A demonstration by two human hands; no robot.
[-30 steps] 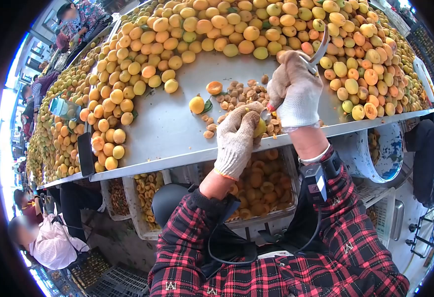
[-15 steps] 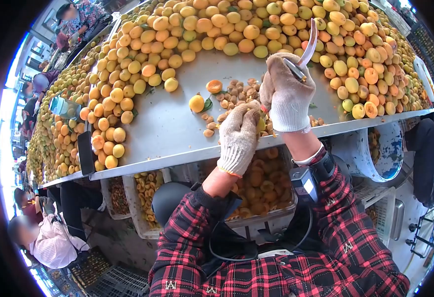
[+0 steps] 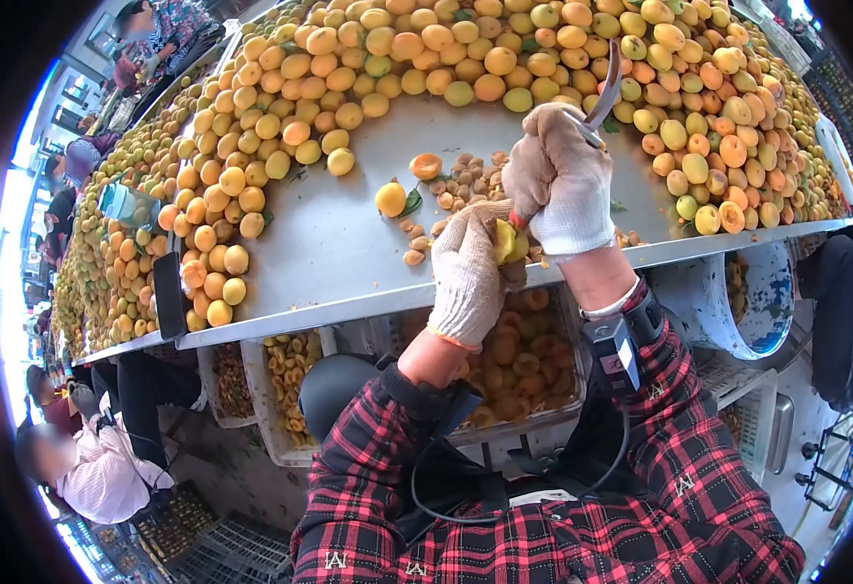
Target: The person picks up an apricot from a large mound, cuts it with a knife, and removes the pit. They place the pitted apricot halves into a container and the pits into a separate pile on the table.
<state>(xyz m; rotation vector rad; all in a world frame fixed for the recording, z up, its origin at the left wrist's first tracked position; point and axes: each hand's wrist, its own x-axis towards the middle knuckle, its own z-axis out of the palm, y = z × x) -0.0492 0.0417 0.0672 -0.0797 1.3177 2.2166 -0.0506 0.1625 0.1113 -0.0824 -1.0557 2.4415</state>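
Observation:
My left hand (image 3: 469, 268), in a white knit glove, is closed around a yellow apricot (image 3: 506, 240) at the table's front edge. Just above and to the right, my right hand (image 3: 568, 185), gloved too, grips a curved knife (image 3: 606, 95). Its hooked blade points up and away from the fruit, while a red part of it shows by the apricot, below my fingers. Behind the hands lies a pile of apricot pits (image 3: 467, 182). Left of the pits are a whole apricot (image 3: 390, 200), an opened apricot (image 3: 426, 166) and a green leaf (image 3: 411, 202).
Heaped apricots (image 3: 426, 44) ring the metal table (image 3: 319, 234). Below its edge stand a crate of apricot pieces (image 3: 519, 375), a second crate (image 3: 292, 384) and a white bucket (image 3: 738, 316). A black phone-like slab (image 3: 167, 295) stands at left. Other people sit along the left side.
My right hand has shifted slightly left and down, and the knife blade has turned a little. My left hand has rolled slightly, so more of the apricot shows.

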